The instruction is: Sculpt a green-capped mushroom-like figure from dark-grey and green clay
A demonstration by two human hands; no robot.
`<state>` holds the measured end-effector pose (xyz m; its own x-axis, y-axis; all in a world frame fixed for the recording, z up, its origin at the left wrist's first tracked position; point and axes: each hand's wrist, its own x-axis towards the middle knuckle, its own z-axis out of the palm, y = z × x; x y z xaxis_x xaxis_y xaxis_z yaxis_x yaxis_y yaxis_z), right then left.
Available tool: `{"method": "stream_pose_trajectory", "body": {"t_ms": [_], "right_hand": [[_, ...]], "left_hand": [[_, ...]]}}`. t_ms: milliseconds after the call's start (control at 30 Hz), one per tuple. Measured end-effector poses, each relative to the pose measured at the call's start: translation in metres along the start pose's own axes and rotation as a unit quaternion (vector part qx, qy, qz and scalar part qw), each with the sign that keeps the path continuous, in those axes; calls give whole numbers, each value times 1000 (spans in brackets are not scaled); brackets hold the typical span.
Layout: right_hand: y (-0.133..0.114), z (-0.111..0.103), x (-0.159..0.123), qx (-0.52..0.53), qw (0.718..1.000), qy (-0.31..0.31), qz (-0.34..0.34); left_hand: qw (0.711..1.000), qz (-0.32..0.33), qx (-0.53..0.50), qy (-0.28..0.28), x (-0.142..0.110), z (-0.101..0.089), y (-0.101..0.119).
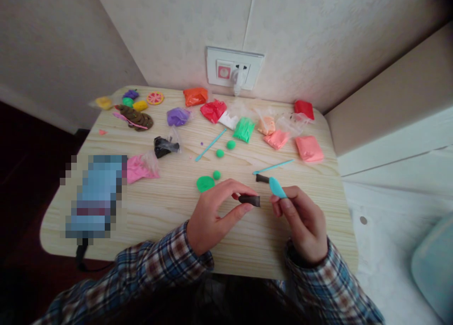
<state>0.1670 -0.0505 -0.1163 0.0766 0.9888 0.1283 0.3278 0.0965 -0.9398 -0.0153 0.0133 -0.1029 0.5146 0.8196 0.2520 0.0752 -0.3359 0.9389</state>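
Observation:
Between the thumb and fingers of my left hand (219,214) is a short dark brown piece of modelling clay (249,200). My right hand (300,219) pinches a light blue plastic clay knife (277,188), its blade pointing up and left. A second dark brown clay piece (262,179) lies on the table just beyond the blade. Near my left hand sit a flattened green clay disc (205,184) and a small green ball (216,175). Two more green clay balls (230,145) rest farther back.
Thin blue clay tools (273,167) lie on the wooden table (170,221). Bags of coloured clay, such as a green packet (244,129), spread along the back. A brown coiled clay figure (136,118) stands at back left. A blurred phone-like device (95,193) with a cable lies left.

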Motion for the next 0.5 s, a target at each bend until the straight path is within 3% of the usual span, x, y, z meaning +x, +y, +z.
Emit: {"method": "stream_pose_trajectory", "body": {"t_ms": [233,500], "right_hand": [[5,0,1,130,987,-91,19],[-5,3,10,83,980,-170,70]], "left_hand": [[999,-16,-38,7,0,-1,-1],[998,3,-63,-12,0,0,0]]}}
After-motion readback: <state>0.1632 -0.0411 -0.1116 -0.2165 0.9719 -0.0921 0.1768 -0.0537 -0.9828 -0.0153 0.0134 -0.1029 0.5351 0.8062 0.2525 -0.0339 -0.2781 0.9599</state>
